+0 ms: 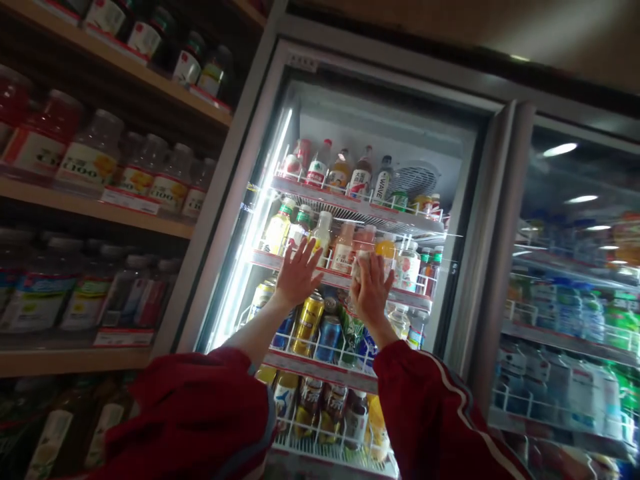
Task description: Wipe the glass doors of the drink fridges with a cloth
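Observation:
Both my hands are raised in front of a lit drinks fridge [383,67] with a glass front. My left hand [296,277] is open, its fingers spread, in front of the second shelf of bottles. My right hand [373,290] is closed around a pale crumpled cloth [358,265], mostly covered by the fingers. Behind the hands are an orange juice bottle [385,248], a pink drink bottle [343,250] and a gold can [307,323]. Whether either palm presses on the glass I cannot tell for sure.
On the left, wooden shelves [125,203] hold rows of bottled drinks. A metal frame [500,233] divides this fridge from a second glass-fronted fridge [565,220] on the right. Inside, wire-fronted shelves [320,367] carry more bottles and cans.

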A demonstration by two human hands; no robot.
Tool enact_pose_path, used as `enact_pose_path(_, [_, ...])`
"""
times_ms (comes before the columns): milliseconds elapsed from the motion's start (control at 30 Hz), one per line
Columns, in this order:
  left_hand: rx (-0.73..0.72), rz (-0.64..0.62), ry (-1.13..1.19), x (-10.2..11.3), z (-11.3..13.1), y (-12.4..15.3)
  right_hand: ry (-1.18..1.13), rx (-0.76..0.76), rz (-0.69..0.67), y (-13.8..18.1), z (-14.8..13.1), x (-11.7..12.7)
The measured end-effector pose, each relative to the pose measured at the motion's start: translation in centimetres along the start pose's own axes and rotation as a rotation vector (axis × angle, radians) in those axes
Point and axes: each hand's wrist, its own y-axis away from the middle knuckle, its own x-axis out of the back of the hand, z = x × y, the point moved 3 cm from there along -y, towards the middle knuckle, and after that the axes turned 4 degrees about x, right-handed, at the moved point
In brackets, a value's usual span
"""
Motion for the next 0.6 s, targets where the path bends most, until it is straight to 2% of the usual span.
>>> enact_pose_path(100, [0.001,0.006,-0.008,-0.1,0.1,0.1,0.021,-0.132,0.047,-0.2,1.6,-0.1])
enact_pose_path(167, [0.004,-0.001,-0.011,-0.1,0.1,0.1,0.017,-0.130,0.045,-0.1,0.8,-0.3])
enact_pose_path(300, [0.003,-0.016,-0.002,0.0,-0.1,0.0,-0.020,0.054,-0.035,0.5,-3.2,-0.6])
enact_pose_path(367, [0.003,-0.008,0.007,0.0,-0.2,-0.1,-0.040,0.158,-0.076,0.8,-4.2,-0.5])
enact_pose_path(467, [0.011,0.011,0.012,-0.1,-0.1,0.2,-0.016,0.157,-0.051,1.1,-2.6,0.0])
enact_pose_path(600, [0.081,0.008,-0.014,-0.1,0.4,1.0,0.061,-0.052,0.049,1.1,1.1,0.6])
